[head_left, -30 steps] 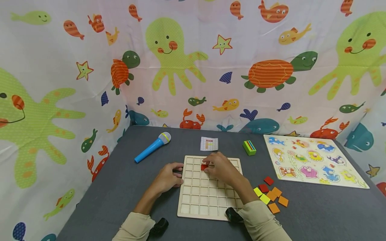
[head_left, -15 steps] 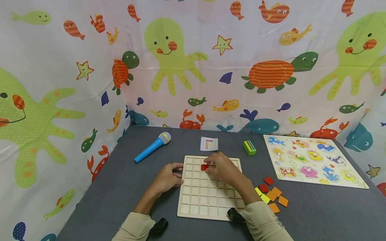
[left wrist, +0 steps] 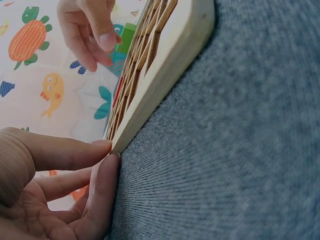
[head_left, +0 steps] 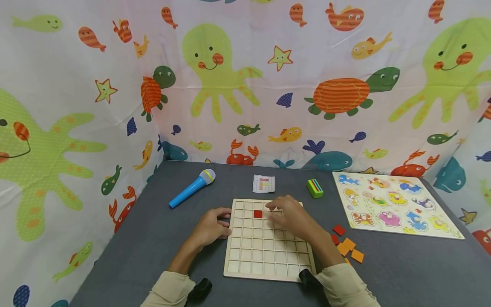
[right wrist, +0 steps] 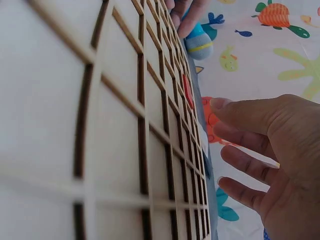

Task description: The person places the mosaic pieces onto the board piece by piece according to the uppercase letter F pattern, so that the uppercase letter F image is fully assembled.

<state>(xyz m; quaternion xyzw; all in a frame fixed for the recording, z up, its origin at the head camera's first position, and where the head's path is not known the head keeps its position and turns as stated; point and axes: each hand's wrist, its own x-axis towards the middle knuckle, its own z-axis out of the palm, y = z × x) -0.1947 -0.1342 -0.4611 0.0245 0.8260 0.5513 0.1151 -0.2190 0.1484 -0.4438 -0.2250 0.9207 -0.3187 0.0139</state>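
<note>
A pale wooden grid board [head_left: 249, 256] lies on the dark table. One red square tile [head_left: 258, 214] sits in a cell of its second row from the far edge. My left hand [head_left: 212, 224] is at the board's left edge, and the left wrist view shows its fingertips [left wrist: 102, 145] touching that edge near the tabletop. Over the far right part of the board is my right hand [head_left: 289, 215], just right of the red tile. Its thumb and fingers are spread apart with nothing between them in the right wrist view.
Loose orange tiles [head_left: 357, 256] and red tiles [head_left: 339, 230] lie right of the board, partly behind the right forearm. Beyond the board are a blue toy microphone [head_left: 192, 189], a small grid card [head_left: 264, 183] and a green striped block [head_left: 315, 188]. A sea-animal puzzle board [head_left: 399, 204] lies far right.
My right hand has let go of the red tile and drawn a little to the right, leaving it fully visible in its cell. My left hand stays at the board's edge.
</note>
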